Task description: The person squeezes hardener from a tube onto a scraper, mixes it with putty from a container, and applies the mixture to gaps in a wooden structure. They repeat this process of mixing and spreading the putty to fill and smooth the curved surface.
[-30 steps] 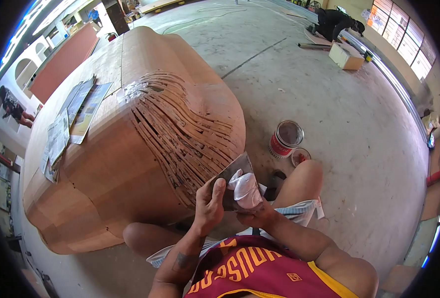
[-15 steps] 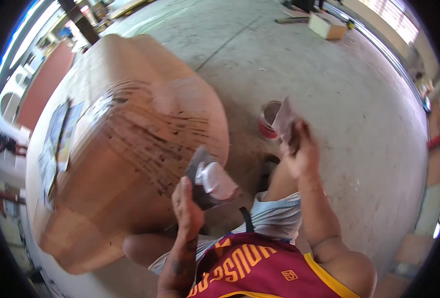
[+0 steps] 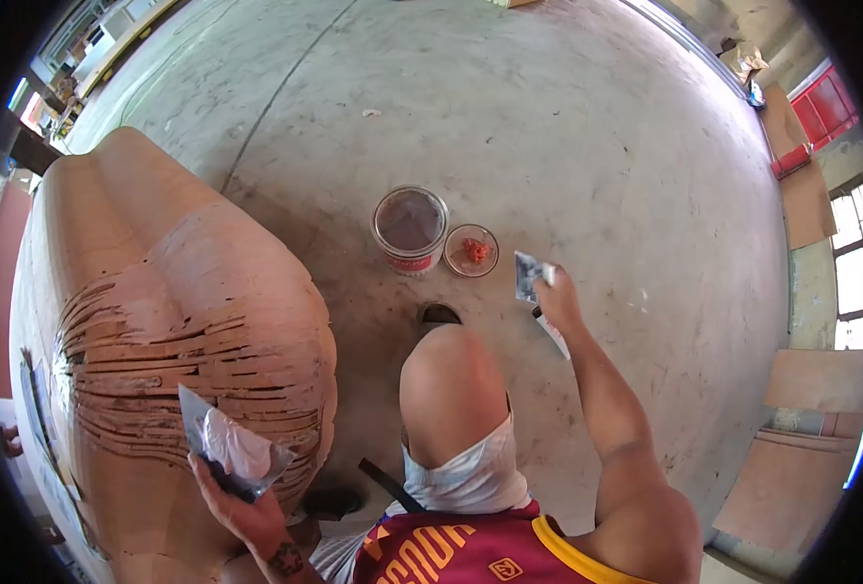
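Observation:
My left hand [image 3: 241,506] is closed round a dark flat plate with a mound of pinkish-white paste [image 3: 238,446] on top. Behind the plate lies a large curved wooden form [image 3: 188,263] with rows of slits and gaps across it. My right hand [image 3: 560,300] grips a small flat scraper [image 3: 532,277], held over the floor. Below that hand is a white tube with a dark cap [image 3: 552,334]. To its left stand an open metal can [image 3: 410,222] with a red label and a round lid [image 3: 472,271] holding red paste.
The concrete floor [image 3: 548,127] stretches ahead. My bent knee [image 3: 454,389] is between my hands. Wooden boards [image 3: 787,482] and a red panel [image 3: 825,107] stand along the right side. A dark strap [image 3: 390,484] lies beside my thigh.
The view has turned to the right. My right hand has moved away from the can, to the right of the lid. The lid with red paste and the tube now show. The left hand still holds the plate.

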Available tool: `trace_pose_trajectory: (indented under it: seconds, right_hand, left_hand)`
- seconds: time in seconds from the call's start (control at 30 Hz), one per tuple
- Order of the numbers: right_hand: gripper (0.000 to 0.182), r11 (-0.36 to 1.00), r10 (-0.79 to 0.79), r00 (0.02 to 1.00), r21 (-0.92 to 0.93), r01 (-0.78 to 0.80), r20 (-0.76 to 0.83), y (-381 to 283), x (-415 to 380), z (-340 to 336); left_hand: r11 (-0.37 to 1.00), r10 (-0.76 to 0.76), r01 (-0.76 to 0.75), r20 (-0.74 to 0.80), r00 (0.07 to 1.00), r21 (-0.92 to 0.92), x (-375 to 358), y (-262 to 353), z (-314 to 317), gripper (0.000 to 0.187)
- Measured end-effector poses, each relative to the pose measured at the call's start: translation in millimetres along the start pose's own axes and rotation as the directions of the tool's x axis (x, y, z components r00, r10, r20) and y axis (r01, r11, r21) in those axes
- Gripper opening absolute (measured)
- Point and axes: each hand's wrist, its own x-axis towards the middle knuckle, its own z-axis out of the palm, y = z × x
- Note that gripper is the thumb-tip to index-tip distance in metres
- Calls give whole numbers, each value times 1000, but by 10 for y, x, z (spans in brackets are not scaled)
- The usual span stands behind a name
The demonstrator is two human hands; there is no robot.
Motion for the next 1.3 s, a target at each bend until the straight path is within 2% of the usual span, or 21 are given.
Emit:
trace_pose_trajectory:
  seconds: [0.1, 0.2, 0.27, 0.37, 0.4, 0.43, 0.5, 0.53, 0.57, 0.6, 0.63, 0.7, 0.73, 0.8, 0.9, 1.03, 1.1, 1.13, 1.2, 1.23, 1.3]
  right_hand:
    - [47, 929, -194, 953, -269, 255, 233, 173, 197, 335]
    - [39, 827, -123, 947, -497, 262, 295, 542, 577, 831]
    - [41, 793, -138, 923, -519, 320, 359, 372, 767, 863]
    - [42, 736, -167, 883, -541, 407, 439, 219, 846, 979]
    - [43, 714, -178, 871, -549, 435, 458, 226, 869, 1011]
    - [44, 716, -167, 868, -548, 433, 468, 264, 882, 1046]
    - [46, 721, -151, 863, -544, 430, 482, 329, 895, 1116]
    - [46, 714, -154, 863, -549, 434, 481, 308, 899, 1130]
    - [46, 708, -156, 864, -555, 436, 479, 293, 889, 1140]
    - [46, 704, -157, 865, -561, 437, 477, 279, 881, 1148]
    - [46, 705, -171, 862, -551, 446, 478, 287, 879, 1162]
    - [46, 708, -204, 854, -530, 466, 478, 297, 890, 1191]
    - [47, 703, -191, 855, -541, 462, 483, 316, 896, 1215]
    - [47, 690, -167, 856, -562, 456, 490, 354, 917, 1264]
    - [48, 718, -114, 857, -555, 420, 502, 380, 932, 1299]
    - [50, 733, -81, 863, -556, 391, 499, 358, 930, 1346]
    - [51, 709, -42, 862, -593, 382, 505, 340, 950, 1373]
    - [52, 685, -10, 841, -608, 400, 541, 326, 1037, 1384]
    - [53, 638, 58, 796, -636, 435, 602, 309, 1266, 1355]
    - [52, 650, 85, 783, -630, 425, 616, 469, 1352, 1328]
    - [51, 669, 114, 756, -613, 421, 644, 721, 1611, 1355]
  left_hand:
    - [990, 55, -46, -61, 997, 135, 18, -3, 164, 70]
    - [964, 95, -78, -57, 994, 255, 23, -29, 316, 80]
    - [932, 106, -85, -39, 994, 353, 13, -44, 485, 84]
    - [578, 237, -352, 261, 936, 736, 109, -214, 215, 81]
    - [422, 256, -442, 364, 896, 792, 137, -235, 196, 80]
    - [389, 249, -468, 399, 883, 794, 166, -265, 191, 79]
    - [724, 205, -267, 171, 964, 637, 225, -300, 270, 78]
    - [949, 54, -31, -65, 996, 314, 258, -263, 487, 79]
    - [982, -176, 157, -222, 959, -102, 283, -258, 610, 80]
    - [942, 66, -47, -45, 997, 334, 302, -327, 486, 76]
    - [690, 210, -304, 219, 953, 657, 313, -395, 354, 72]
    - [551, 189, -349, 295, 937, 758, 331, -454, 300, 68]
    - [758, 97, -131, 87, 991, 640, 333, -436, 433, 67]
    - [840, 13, 6, -30, 999, 543, 334, -448, 483, 67]
    - [760, 68, -82, 47, 997, 644, 318, -461, 393, 68]
    - [909, -34, 62, -75, 997, 412, 302, -397, 459, 68]
    - [768, 117, -181, 144, 983, 614, 313, -434, 254, 71]
    - [521, 196, -425, 381, 903, 740, 307, -419, 178, 75]
    - [495, 190, -425, 382, 904, 758, 238, -364, 120, 74]
    - [730, 110, -181, 148, 983, 659, 152, -331, 383, 71]
    - [962, -116, 163, -213, 970, 219, 180, -280, 592, 66]
